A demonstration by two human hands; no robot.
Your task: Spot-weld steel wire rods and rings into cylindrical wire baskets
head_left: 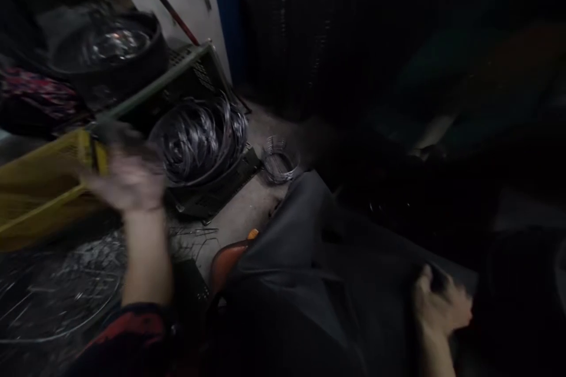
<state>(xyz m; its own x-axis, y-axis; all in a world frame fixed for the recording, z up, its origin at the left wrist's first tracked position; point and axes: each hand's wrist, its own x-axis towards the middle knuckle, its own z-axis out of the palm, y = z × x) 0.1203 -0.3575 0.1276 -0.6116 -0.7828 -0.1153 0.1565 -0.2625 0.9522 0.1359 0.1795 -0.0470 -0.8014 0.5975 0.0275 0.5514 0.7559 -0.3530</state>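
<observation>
Splayed, my left hand hung near coiled wire whose loops could snag it, my right hand half-curled, grip impossible to tell!

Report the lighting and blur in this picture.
Head view: dim overall, upper right sinking into near black; head view: left hand smeared, right hand soft too; head view: pale glints on the coiled wire inside the crate.
</observation>
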